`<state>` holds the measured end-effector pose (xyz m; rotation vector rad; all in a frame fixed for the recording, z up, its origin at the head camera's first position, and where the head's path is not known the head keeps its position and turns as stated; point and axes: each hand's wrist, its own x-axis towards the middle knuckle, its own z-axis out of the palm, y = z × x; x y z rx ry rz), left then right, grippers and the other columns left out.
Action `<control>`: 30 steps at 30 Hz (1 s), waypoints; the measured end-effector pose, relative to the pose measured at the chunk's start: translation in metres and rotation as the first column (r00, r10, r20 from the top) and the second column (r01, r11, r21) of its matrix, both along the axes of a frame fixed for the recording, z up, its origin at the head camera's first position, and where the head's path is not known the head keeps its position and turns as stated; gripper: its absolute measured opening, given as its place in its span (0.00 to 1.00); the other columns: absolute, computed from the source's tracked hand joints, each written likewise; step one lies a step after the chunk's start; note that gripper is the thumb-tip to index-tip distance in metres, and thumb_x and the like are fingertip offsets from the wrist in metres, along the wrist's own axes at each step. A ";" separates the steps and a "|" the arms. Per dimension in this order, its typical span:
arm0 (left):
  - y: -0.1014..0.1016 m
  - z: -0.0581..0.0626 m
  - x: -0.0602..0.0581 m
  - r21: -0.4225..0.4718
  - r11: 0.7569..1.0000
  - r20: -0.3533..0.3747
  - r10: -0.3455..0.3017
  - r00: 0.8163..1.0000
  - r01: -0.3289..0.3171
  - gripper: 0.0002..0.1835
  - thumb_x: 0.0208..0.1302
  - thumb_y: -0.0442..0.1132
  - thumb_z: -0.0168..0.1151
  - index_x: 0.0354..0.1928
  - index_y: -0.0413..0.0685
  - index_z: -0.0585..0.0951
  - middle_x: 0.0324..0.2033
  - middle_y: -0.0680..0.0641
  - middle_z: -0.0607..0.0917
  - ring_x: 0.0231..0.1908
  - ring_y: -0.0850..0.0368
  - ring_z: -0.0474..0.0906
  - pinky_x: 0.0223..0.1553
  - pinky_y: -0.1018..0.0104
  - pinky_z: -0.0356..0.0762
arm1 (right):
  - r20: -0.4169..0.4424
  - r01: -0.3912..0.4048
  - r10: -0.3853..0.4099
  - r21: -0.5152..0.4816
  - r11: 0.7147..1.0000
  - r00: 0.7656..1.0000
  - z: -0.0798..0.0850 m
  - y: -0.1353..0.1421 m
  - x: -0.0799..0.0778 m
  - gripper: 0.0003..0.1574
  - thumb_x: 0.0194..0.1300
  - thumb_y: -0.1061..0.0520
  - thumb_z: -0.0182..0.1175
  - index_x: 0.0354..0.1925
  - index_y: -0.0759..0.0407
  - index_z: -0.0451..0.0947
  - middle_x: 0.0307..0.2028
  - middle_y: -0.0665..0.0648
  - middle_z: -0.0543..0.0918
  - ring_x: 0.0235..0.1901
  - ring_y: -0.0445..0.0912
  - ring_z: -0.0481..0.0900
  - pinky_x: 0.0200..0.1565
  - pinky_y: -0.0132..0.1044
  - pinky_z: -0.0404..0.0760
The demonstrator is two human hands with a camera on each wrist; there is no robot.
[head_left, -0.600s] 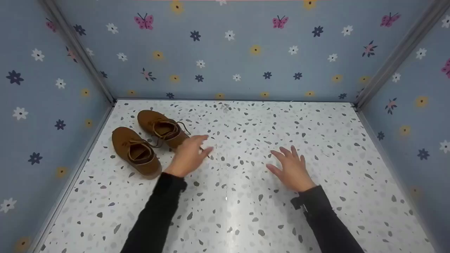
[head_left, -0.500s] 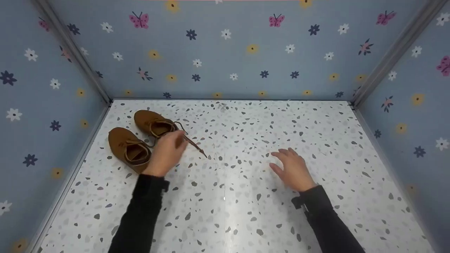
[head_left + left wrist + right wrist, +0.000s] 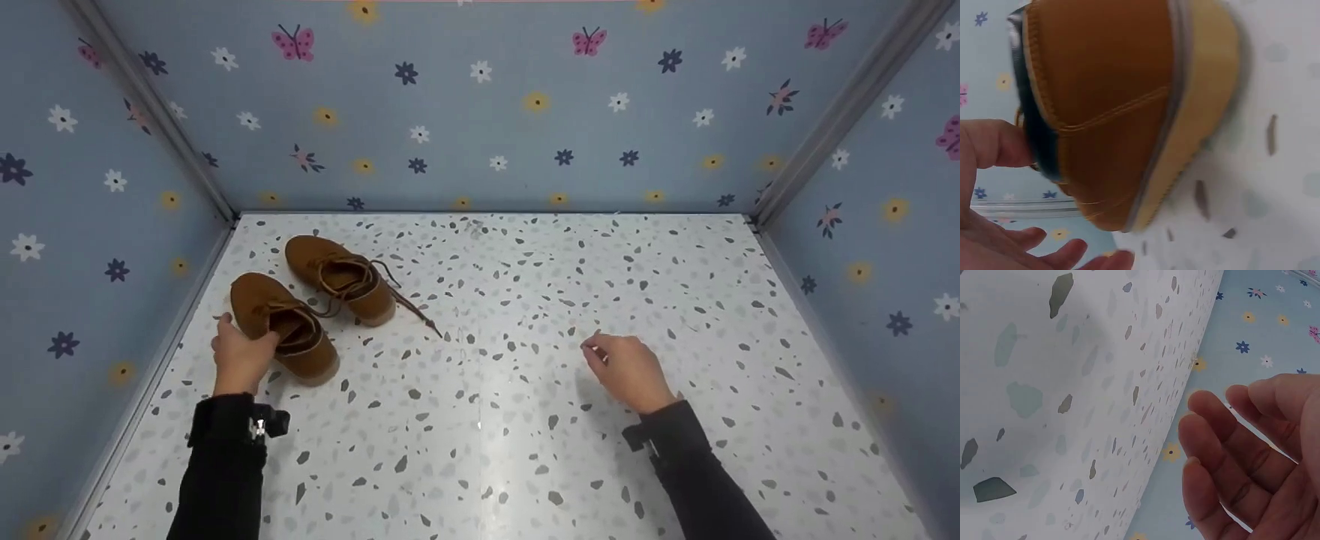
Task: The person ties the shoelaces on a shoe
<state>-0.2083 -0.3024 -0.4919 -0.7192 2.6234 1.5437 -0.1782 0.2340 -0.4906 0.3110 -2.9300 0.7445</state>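
Note:
Two brown leather lace-up shoes stand on the speckled floor at the left of the head view. My left hand [image 3: 241, 356] is at the side of the nearer shoe [image 3: 313, 360], its thumb at the opening and its other fingers spread along the outer side. The left wrist view shows that shoe [image 3: 1100, 67] close up, with a tan sole; the thumb [image 3: 1002, 143] reaches its collar and the fingers are extended. Behind it stands the farther shoe [image 3: 371, 304], a loose lace [image 3: 412, 307] trailing right. My right hand [image 3: 626, 371] hovers over the floor, fingers loosely bent, holding nothing.
White speckled surface [image 3: 487, 420] spreads below both hands. Blue panels with flowers and butterflies enclose it: a back panel [image 3: 465, 112], a left panel [image 3: 67, 300] and a right panel [image 3: 922, 262]. Grey metal strips run along the corners.
My left hand has swung left from above the farther shoe to the outer side of the nearer one. The right hand's fingers have drawn in slightly. Both shoes stay in place.

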 end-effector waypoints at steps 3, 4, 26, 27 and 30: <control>-0.002 -0.012 -0.003 0.092 0.996 0.083 -0.028 0.996 0.020 0.47 0.72 0.48 0.47 0.76 0.38 0.29 0.71 0.25 0.37 0.71 0.30 0.45 0.63 0.45 0.65 | 0.005 0.006 -0.006 0.006 1.000 1.000 -0.004 0.000 0.002 0.08 0.69 0.56 0.62 0.41 0.57 0.86 0.30 0.53 0.86 0.24 0.43 0.78 0.30 0.42 0.77; -0.002 -0.015 -0.005 0.109 0.994 0.101 -0.030 0.994 0.019 0.47 0.72 0.49 0.46 0.76 0.38 0.29 0.71 0.25 0.38 0.70 0.31 0.48 0.60 0.46 0.69 | 0.005 0.008 -0.008 0.007 1.000 1.000 -0.005 0.000 0.003 0.08 0.69 0.56 0.62 0.41 0.57 0.86 0.29 0.52 0.86 0.24 0.43 0.78 0.30 0.42 0.77; 0.014 0.018 0.014 -0.090 0.991 -0.011 -0.099 0.995 0.098 0.35 0.76 0.45 0.24 0.74 0.33 0.29 0.32 0.37 0.75 0.22 0.51 0.76 0.26 0.61 0.76 | -0.006 -0.004 0.004 -0.057 0.998 1.000 -0.006 -0.013 0.010 0.09 0.69 0.56 0.61 0.41 0.56 0.86 0.27 0.49 0.84 0.24 0.41 0.76 0.30 0.40 0.77; 0.018 0.025 0.017 -0.101 0.989 -0.047 -0.115 0.992 0.109 0.35 0.76 0.45 0.24 0.75 0.35 0.30 0.28 0.39 0.75 0.19 0.52 0.75 0.25 0.61 0.76 | -0.014 -0.009 0.009 -0.063 0.998 1.000 -0.004 -0.014 0.011 0.08 0.69 0.56 0.61 0.41 0.56 0.86 0.27 0.49 0.84 0.23 0.41 0.76 0.29 0.40 0.76; 0.034 0.048 0.025 -0.120 0.980 -0.159 -0.179 0.971 0.161 0.33 0.77 0.45 0.26 0.77 0.39 0.38 0.18 0.45 0.72 0.13 0.54 0.69 0.19 0.60 0.72 | -0.039 -0.023 0.020 -0.087 0.996 0.999 0.002 -0.016 0.012 0.08 0.69 0.57 0.62 0.41 0.57 0.86 0.26 0.48 0.83 0.22 0.40 0.74 0.28 0.38 0.75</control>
